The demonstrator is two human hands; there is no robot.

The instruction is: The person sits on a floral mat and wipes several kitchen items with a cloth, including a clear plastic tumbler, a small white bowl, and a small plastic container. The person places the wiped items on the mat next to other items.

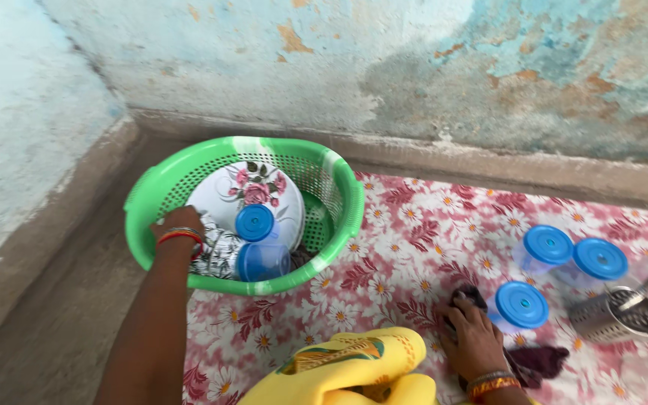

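My left hand (178, 225) reaches into a green perforated basket (339, 202) and rests on a patterned black-and-white item (219, 251) inside it; whether the fingers grip it is hidden. The basket also holds a white plate with pink flowers (253, 187) and two blue-lidded clear containers (256, 223), (262, 261). My right hand (474, 337) presses down on a dark cloth (538, 361) lying on the floral mat (406, 247), right beside a blue-lidded clear jar (520, 306).
Two more blue-lidded jars (547, 246), (600, 259) stand on the mat at the right. A perforated steel holder (616, 313) lies next to them. Yellow fabric (346, 371) covers my lap. Peeling walls meet in a corner behind the basket.
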